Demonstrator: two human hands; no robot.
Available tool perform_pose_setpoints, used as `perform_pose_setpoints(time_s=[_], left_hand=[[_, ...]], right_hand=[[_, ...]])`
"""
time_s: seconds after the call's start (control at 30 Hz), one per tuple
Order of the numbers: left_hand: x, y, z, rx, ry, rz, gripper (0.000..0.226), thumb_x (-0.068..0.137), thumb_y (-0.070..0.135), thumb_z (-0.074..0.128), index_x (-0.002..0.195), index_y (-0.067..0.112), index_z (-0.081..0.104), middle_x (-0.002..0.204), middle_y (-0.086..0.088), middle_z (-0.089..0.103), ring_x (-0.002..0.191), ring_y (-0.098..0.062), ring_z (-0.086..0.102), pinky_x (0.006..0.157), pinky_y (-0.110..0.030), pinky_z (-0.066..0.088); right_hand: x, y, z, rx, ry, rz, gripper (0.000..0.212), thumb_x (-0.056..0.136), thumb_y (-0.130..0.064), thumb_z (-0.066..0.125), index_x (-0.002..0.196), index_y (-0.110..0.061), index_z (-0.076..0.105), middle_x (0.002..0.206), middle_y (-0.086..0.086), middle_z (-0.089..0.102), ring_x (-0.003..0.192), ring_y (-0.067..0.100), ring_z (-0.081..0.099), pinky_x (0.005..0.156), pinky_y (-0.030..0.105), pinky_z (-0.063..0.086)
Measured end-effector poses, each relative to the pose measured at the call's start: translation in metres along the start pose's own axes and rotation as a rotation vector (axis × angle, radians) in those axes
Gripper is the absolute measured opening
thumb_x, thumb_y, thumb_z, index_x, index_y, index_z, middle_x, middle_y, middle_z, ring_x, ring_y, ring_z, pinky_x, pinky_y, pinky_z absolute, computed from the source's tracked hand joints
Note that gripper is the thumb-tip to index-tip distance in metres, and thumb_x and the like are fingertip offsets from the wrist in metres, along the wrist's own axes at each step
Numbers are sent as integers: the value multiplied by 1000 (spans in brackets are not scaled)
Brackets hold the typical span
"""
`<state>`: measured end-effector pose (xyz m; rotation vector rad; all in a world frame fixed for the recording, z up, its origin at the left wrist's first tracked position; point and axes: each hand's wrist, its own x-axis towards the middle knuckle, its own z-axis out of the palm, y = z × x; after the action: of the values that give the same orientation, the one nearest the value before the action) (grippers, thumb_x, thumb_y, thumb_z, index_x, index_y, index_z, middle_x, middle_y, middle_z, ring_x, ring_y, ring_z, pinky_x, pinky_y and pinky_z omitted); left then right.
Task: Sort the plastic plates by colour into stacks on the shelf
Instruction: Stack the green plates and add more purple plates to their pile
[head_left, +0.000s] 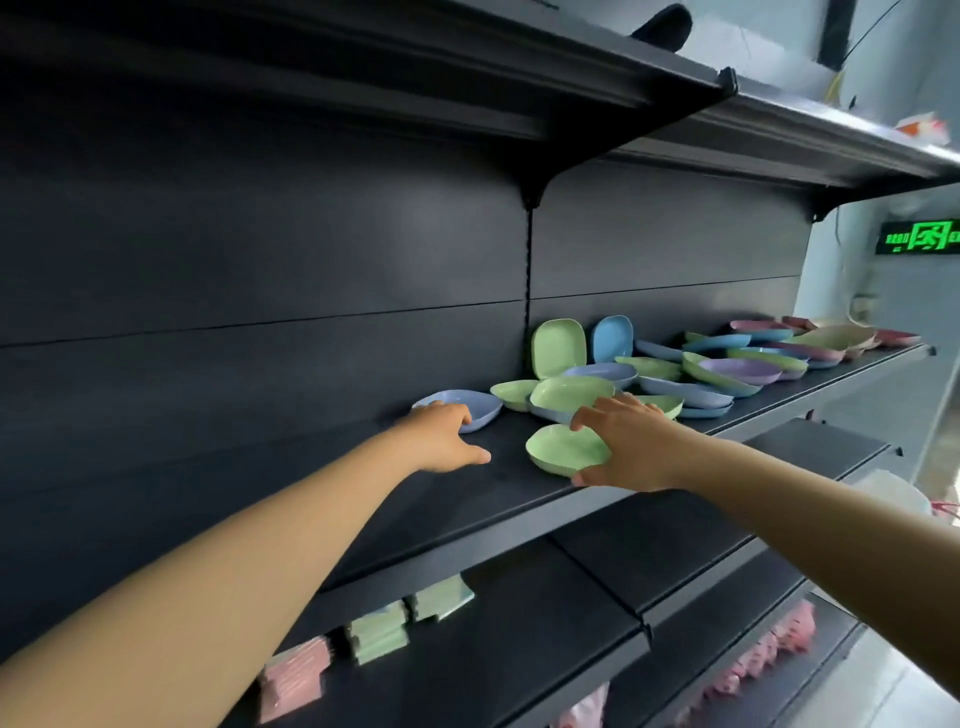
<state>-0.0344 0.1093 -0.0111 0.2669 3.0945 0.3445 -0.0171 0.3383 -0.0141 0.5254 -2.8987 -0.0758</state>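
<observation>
Here, green plate (566, 449) at shelf (509, 499) edge

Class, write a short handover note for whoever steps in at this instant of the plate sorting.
Left hand: fingers on the rim of a lone blue plate.
Right hand: gripping a green plate near the shelf front edge.
Pile: mixed green, blue, purple and pink plates, to the right, unsorted.
Done: no colour stack formed yet.
Left: stack every colour separately.
</observation>
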Motion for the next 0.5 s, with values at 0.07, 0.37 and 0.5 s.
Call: perform_pose_setpoints(time_s=[0.07,0.37,0.5], left_hand=[[16,17,3,-20,-26,-12,52,88,51,55,128,18,47,115,0,45,99,-16,45,89,-29,41],[87,60,29,-232,-134,-81,75,82,53,62,142,14,38,140,-2,44,122,-19,48,97,-26,41],[122,65,50,-339,-222,-146,89,76,54,70,144,13,31,144,-2,39,121,-20,49,93,-28,47]], right_hand=[[-1,25,3,35,6,10,68,81,-56,60,138,-25,39,142,0,40,134,23,31,106,38,30],[27,101,25,120,1,94,62,82,-55,60,135,-27,42,138,-2,43,130,22,33,103,37,32],[60,121,33,158,-5,112,61,80,-55,62,132,-28,44,137,-1,44,129,23,34,105,38,33]])
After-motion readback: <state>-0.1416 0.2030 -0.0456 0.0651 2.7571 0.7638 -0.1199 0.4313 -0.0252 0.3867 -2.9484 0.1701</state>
